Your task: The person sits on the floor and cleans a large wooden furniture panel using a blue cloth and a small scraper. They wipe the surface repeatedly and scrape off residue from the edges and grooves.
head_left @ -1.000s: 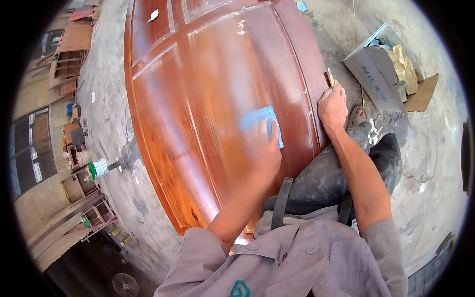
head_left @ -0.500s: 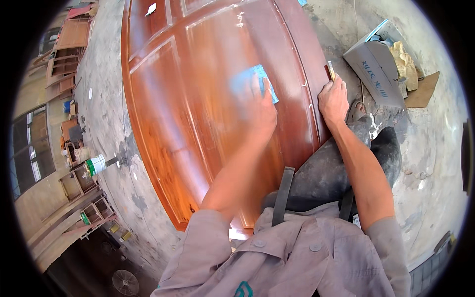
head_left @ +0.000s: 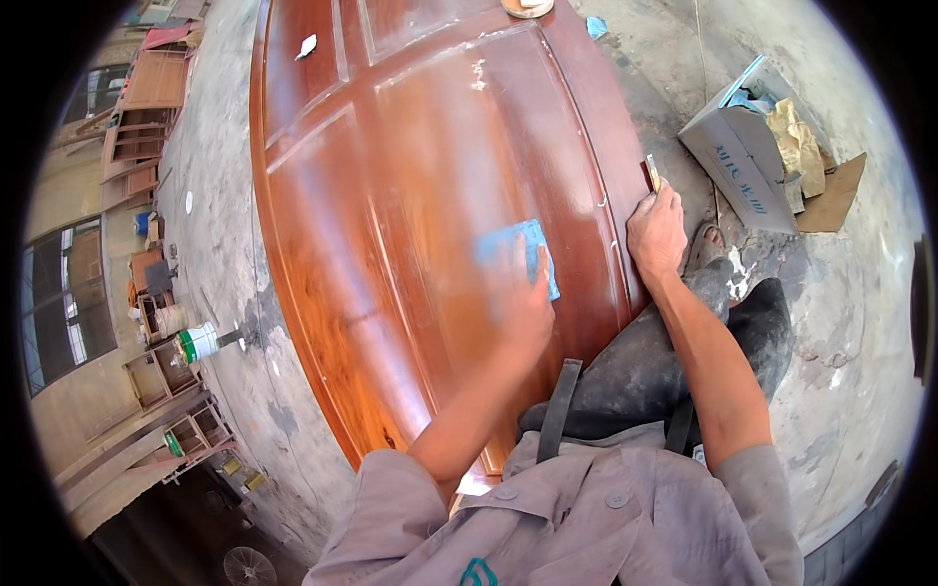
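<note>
A large reddish-brown panelled wooden door (head_left: 557, 166), with whitish lines and spots along its mouldings, lies flat before me. My left hand (head_left: 528, 303), smeared by motion, presses a blue sandpaper sheet (head_left: 539, 244) against the right-hand panel, its fingers over the sheet. At the door's right edge my right hand (head_left: 657, 234) is closed around a small putty knife (head_left: 652, 174), whose narrow blade points away from me. The fist rests by the edge, and the handle is mostly hidden in it.
A grey cardboard box (head_left: 738, 176) with crumpled paper stands on the concrete floor (head_left: 831, 322) at right. On the door's far part lie a white scrap (head_left: 307, 46) and a round container (head_left: 528, 8). A white-and-green bucket (head_left: 198, 342) and wooden frames (head_left: 156, 366) stand left.
My left hand and the blue sandpaper sheet have come nearer me and slightly right across the panel. My right hand keeps its grip at the door edge. The whole view has shifted slightly.
</note>
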The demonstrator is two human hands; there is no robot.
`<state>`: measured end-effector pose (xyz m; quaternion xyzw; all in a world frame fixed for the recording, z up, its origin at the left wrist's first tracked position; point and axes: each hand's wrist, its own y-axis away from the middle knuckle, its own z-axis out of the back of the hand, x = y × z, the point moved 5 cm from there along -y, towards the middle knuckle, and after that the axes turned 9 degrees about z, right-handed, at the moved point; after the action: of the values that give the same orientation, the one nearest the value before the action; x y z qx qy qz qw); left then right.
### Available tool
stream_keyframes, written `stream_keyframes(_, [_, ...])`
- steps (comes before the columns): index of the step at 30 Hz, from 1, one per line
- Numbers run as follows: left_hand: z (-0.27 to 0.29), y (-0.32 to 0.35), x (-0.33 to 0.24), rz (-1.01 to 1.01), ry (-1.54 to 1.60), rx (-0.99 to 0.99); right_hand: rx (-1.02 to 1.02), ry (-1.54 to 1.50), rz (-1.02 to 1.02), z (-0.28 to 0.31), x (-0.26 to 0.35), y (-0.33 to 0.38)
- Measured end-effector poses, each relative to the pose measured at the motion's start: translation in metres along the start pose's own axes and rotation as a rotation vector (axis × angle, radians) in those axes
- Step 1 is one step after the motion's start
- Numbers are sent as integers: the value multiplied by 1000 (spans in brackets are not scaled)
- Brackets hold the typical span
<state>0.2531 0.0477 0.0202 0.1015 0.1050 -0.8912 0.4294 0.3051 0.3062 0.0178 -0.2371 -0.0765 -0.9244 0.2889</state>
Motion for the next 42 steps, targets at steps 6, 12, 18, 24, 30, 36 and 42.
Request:
stream_keyframes(6, [7, -113, 19, 30, -17, -30, 21, 5, 31, -5, 4, 6])
stream_keyframes(12, [2, -25, -2, -55, 29, -12, -49, 17, 30, 5, 2, -4])
stream_keyframes(18, [7, -109, 16, -41, -46, -30, -1, 0, 30, -5, -1, 11])
stream_keyframes(24, [2, -25, 1, -75, -37, 15, -23, 8, 15, 7, -3, 0])
stream_keyframes(30, [8, -34, 3, -71, -10, 87, -36, 18, 40, -2, -9, 4])
stream_keyframes(36, [15, -47, 7, -70, 20, 45, -1, 6, 33, 4, 4, -4])
stream_keyframes(42, [1, -52, 10, -69, 17, -5, -8, -1, -5, 4, -5, -2])
